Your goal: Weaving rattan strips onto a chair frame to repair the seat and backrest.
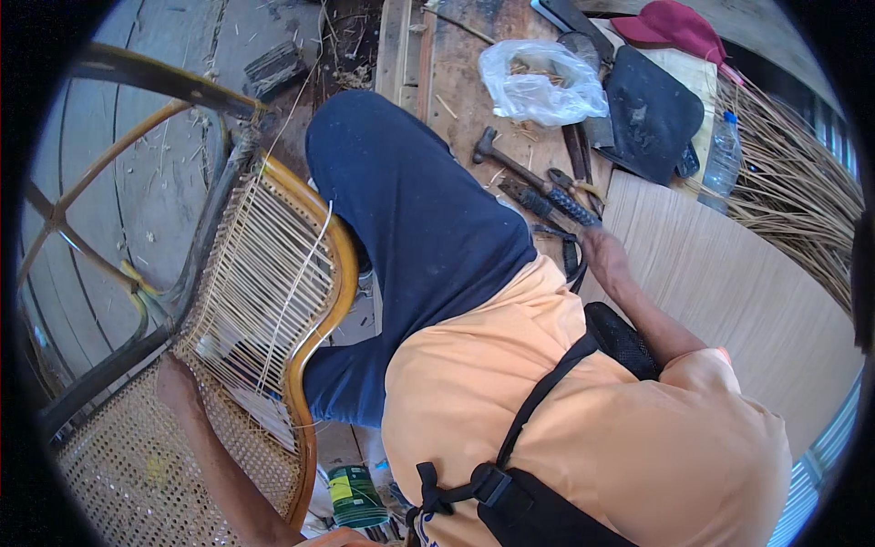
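Note:
A rattan chair (pixel 344 264) with a cane-woven panel (pixel 137 456) leans at my left. Pale cane strands (pixel 264 246) run across its upper part in close rows, and one loose strand hangs over them. My left hand (pixel 177 381) lies on the woven panel against the dark frame bar (pixel 109 374); its fingers are mostly hidden. On the right, my right hand (pixel 599 251) is down at the wooden board beside a hammer (pixel 524 169) with a wrapped handle and pliers (pixel 583 185). A black strap (pixel 572 255) is close to its fingers, whose grip does not show clearly.
A plastic bag (pixel 547 87) of cane scraps, a dark flat pad (pixel 652 114), a red cap (pixel 670 27) and a clear bottle (pixel 722 155) lie beyond the tools. Bundled cane strips (pixel 793 182) are at far right. A green can (pixel 355 497) stands below the chair.

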Demonstrator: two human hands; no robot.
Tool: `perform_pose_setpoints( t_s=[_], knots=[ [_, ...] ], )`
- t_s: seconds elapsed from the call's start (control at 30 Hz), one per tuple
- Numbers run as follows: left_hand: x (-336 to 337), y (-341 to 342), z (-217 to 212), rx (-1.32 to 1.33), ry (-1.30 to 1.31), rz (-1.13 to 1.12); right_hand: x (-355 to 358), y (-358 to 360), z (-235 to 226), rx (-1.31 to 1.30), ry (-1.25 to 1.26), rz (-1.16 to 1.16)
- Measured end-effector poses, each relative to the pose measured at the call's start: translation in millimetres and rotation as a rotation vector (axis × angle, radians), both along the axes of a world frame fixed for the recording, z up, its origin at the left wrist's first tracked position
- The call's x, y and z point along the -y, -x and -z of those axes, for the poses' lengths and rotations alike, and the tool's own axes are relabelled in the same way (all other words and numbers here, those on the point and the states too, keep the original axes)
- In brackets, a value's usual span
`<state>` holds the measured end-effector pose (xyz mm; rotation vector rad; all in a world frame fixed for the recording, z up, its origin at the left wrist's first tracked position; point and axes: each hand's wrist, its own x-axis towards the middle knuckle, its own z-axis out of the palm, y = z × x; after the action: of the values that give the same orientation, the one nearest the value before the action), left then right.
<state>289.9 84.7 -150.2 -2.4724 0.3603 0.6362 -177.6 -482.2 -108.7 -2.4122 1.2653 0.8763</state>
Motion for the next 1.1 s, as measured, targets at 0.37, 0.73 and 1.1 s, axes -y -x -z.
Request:
perform_pose_setpoints(
  t_s=[0.37, 0.73, 1.1],
  knots=[
    [-24, 4, -1, 0.025, 0.277, 0.036, -25, 18, 16, 0.012, -0.08, 0.285],
    [10, -8, -4, -0.03, 0.069, 0.046, -8, -32, -20, -0.122, -0.572, 0.107],
    [1, -8, -4, 0.011, 0.072, 0.111, 11, -95, -34, 0.581, -0.288, 0.046]
  ],
)
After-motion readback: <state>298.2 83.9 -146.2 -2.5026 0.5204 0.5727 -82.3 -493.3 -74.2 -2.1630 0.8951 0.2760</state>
